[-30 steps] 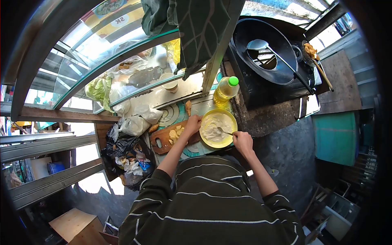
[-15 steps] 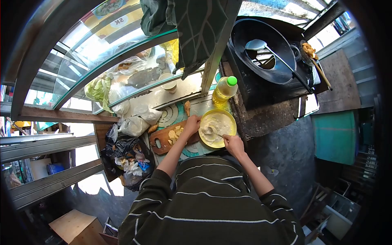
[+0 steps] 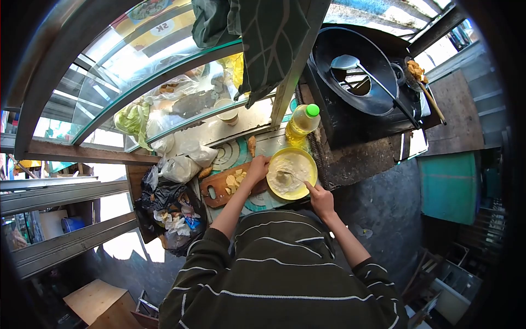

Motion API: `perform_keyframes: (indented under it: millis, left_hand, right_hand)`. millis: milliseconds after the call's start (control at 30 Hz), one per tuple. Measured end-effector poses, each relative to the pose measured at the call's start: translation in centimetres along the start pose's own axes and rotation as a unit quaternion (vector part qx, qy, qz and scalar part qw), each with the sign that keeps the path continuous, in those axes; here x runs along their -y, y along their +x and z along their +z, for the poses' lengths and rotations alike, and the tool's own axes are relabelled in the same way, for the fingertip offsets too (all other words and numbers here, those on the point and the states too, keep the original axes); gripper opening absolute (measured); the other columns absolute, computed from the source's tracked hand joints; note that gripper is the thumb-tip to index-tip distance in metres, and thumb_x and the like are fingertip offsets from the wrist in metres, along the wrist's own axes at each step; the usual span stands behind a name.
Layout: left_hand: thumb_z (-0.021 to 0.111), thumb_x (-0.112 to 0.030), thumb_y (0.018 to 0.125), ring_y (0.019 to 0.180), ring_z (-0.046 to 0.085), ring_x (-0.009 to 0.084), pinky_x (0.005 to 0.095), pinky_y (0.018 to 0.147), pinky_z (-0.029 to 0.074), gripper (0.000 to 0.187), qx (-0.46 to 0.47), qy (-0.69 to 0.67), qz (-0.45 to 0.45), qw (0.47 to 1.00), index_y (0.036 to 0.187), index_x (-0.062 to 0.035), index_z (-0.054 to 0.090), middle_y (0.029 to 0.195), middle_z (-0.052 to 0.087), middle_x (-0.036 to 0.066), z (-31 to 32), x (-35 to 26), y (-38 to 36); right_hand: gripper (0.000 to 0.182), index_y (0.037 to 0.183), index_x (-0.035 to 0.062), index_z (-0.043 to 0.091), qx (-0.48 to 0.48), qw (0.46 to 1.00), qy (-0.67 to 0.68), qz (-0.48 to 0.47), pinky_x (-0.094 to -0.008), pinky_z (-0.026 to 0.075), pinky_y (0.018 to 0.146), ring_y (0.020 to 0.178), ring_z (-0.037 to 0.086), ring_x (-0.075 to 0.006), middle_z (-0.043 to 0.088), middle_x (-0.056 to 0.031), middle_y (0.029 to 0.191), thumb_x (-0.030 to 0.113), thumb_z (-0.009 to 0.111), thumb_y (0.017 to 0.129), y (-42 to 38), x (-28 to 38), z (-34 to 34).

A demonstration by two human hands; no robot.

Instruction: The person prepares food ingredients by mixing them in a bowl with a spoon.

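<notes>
My left hand (image 3: pixel 258 168) is closed on the left rim of a yellow bowl (image 3: pixel 314 163). Inside lies a thick, pale batter (image 3: pixel 299 165). In my right hand (image 3: pixel 321 199) is the handle of a metal spoon (image 3: pixel 296 178), whose head is sunk in the batter left of the middle. Under my left forearm a wooden cutting board (image 3: pixel 216 198) carries pale, thin slices (image 3: pixel 232 182) of some food. A bottle of yellow oil (image 3: pixel 298 129) with a green cap stands just behind the bowl.
A large black wok (image 3: pixel 350 90) with a metal ladle (image 3: pixel 345 62) sits on the stove at right. Beside it, a strainer holds fried food (image 3: pixel 415 70). At left are a glass display case (image 3: pixel 186 118), a cabbage (image 3: pixel 131 118) and a black rubbish bag (image 3: pixel 156 200).
My right hand has shifted slightly right and downward with the spoon, and the spoon's head has moved a little within the batter. My left hand stays on the bowl's rim.
</notes>
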State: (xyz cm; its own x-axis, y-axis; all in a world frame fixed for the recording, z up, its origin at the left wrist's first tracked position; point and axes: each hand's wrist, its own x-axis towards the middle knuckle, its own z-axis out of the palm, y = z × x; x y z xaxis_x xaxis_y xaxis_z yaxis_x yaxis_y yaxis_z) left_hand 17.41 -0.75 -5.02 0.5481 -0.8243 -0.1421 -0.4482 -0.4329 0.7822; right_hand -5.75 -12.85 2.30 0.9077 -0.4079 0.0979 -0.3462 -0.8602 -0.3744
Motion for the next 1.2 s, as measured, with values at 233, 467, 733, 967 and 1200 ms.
perform_keyframes:
  millis: [233,467,733,967,1200]
  left_hand:
    - [0.054,-0.016,0.078,0.075,0.054,0.0395,0.0427,0.066,0.043,0.018,-0.002,-0.001,0.001,1.0,0.092,-0.008,0.062,0.076,0.053,0.023,0.2,0.2,0.1]
    - [0.054,-0.017,0.079,0.075,0.054,0.0399,0.0419,0.066,0.043,0.02,-0.007,0.001,0.004,1.0,0.096,-0.0099,0.062,0.076,0.053,0.023,0.3,0.6,0.0]
    - [0.054,-0.017,0.078,0.074,0.054,0.0393,0.0421,0.066,0.043,0.021,-0.018,-0.002,0.008,1.0,0.097,-0.0118,0.063,0.075,0.053,0.022,0.4,0.6,-0.1]
    - [0.054,-0.017,0.079,0.075,0.054,0.0393,0.0418,0.067,0.043,0.02,-0.009,-0.001,0.004,1.0,0.096,-0.0112,0.062,0.077,0.054,0.022,0.5,0.9,0.0]
    - [0.052,-0.007,0.075,0.073,0.053,0.0388,0.0435,0.066,0.043,0.018,-0.016,0.002,0.024,1.0,0.092,-0.005,0.061,0.073,0.051,0.022,0.3,0.5,-0.1]
  right_hand:
    - [0.04,0.11,0.0195,0.06,0.002,1.0,-0.009,-0.016,-0.0364,0.046,0.045,0.049,0.056,-0.0259,0.052,-0.0092,0.063,0.004,0.053,0.074,-0.5,0.0,0.7]
    - [0.035,0.108,0.0177,0.061,0.013,0.999,-0.02,0.034,-0.0366,0.044,0.045,0.048,0.054,-0.0269,0.049,-0.0093,0.062,0.006,0.054,0.076,-0.1,-0.2,-1.4]
    - [0.018,0.091,0.0101,0.067,0.134,0.97,0.024,0.201,-0.0418,0.049,0.059,0.065,0.061,-0.0333,0.061,-0.018,0.069,0.016,0.056,0.077,0.0,1.0,-3.1]
    - [0.019,0.087,0.0068,0.068,0.048,0.964,0.089,0.245,-0.0408,0.05,0.063,0.068,0.061,-0.0348,0.061,-0.0208,0.073,0.016,0.055,0.077,3.9,1.2,-1.2]
    - [0.02,0.088,0.0067,0.068,0.095,0.96,0.074,0.253,-0.0402,0.05,0.067,0.072,0.062,-0.0334,0.062,-0.0193,0.077,0.015,0.054,0.076,4.1,0.0,-2.6]
